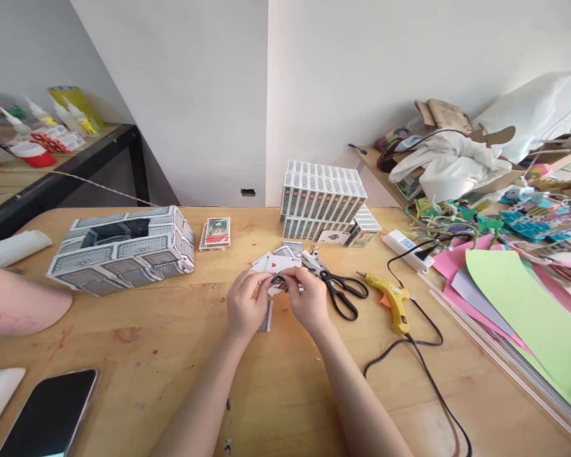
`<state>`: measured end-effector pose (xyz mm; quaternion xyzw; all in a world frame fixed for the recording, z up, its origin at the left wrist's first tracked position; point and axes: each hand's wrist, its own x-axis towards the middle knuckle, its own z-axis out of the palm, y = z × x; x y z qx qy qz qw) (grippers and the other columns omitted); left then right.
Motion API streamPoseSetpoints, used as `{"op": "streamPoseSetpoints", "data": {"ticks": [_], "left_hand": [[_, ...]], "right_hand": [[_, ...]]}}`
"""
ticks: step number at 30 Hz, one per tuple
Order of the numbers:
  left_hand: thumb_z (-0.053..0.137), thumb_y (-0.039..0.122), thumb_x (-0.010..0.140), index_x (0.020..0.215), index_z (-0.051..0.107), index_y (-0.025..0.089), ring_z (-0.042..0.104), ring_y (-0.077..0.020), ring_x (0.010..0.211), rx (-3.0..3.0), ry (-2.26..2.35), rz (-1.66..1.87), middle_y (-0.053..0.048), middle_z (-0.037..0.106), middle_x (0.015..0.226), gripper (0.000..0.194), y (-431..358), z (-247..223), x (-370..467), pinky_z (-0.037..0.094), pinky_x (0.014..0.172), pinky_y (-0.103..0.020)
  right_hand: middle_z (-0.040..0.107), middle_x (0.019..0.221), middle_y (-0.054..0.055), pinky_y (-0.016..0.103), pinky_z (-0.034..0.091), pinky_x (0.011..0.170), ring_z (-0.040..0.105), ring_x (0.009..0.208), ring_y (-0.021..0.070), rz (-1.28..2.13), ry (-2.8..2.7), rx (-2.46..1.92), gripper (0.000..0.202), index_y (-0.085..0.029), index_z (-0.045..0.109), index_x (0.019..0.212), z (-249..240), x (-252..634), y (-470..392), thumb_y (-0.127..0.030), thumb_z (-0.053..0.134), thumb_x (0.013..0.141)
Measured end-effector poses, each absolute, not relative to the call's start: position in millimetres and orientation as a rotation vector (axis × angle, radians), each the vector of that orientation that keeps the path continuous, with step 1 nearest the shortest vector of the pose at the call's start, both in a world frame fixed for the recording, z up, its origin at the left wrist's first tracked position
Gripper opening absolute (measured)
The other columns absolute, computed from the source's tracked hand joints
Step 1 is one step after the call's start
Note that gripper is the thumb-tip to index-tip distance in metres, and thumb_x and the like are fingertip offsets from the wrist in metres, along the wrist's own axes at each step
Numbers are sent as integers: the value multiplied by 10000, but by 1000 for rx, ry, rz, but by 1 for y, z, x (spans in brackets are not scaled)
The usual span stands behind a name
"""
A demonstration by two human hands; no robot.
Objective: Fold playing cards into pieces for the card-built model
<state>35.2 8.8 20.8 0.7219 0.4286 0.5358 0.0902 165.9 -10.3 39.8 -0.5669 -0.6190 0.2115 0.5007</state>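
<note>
My left hand [248, 299] and my right hand [308, 296] meet over the middle of the table, fingertips pinched together. Between them is a small dark curled piece [278, 279], too small to make out fully. Just beyond my fingers lies a loose pile of playing cards, with a two of hearts [285, 263] face up. A patterned card strip [266, 317] lies partly under my left hand. Black-handled scissors [345, 289] rest beside my right hand, their blades over the pile's edge. Further right lies a yellow hot glue gun [394, 302] with its cord.
A box built of folded cards [124, 251] stands left, near card decks [216, 233] and another person's arm [23, 301]. Stacked card boxes [321, 197] stand at the back. A phone [50, 416] lies front left; a power strip [406, 249] and coloured paper [528, 311] lie right.
</note>
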Motion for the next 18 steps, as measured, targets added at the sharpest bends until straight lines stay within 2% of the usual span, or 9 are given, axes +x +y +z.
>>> {"op": "streamPoseSetpoints", "data": {"ticks": [4,11,18], "left_hand": [[529,174,821,743,613,184,594,-130,669,2035,1309,1544,-13,632,678,115,5,23,38,461,643,-234],[600,317,759,793,635,170,628,-162,727,1433,1363,1461,-38,673,775,154,10,20,37,496,683,-266],[599,313,755,770,650,175,624,-169,762,1477,1304,1344,-33,669,775,148,14,19,31,480,739,-274]], "right_hand": [[624,602,10,262,462,555,581,549,152,574,-1431,-1430,182,-206,601,712,42,167,-10,-145,443,777],[574,611,0,252,421,506,521,528,139,930,-1192,-1388,78,-194,543,713,34,171,-3,-240,497,757],[639,680,19,276,402,589,515,605,155,899,-1417,-1457,119,-196,670,754,40,172,-5,-236,561,731]]}}
